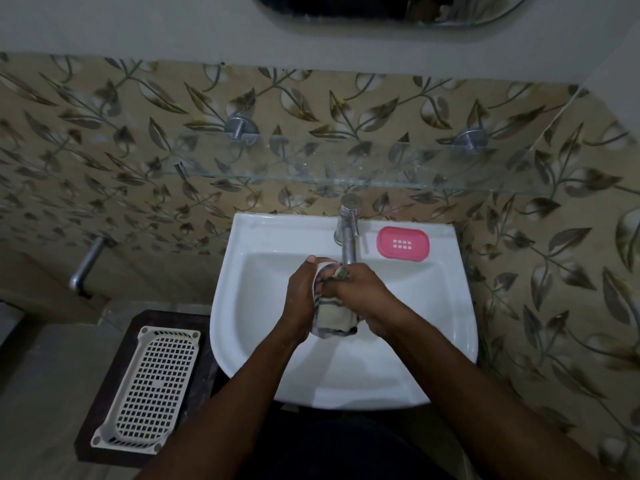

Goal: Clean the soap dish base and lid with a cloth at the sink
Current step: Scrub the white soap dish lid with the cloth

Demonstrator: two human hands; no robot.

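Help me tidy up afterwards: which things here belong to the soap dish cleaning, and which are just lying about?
Belong to the job: cloth, gripped by left hand and right hand; pink soap dish part on the sink rim; tap.

Lying about: white perforated basket on the dark stool; glass shelf; mirror.

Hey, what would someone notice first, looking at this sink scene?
Two hands, the left hand and right hand, hold a striped cloth over the white sink, just below the tap. A pink soap dish part lies on the sink ledge, right of the tap.
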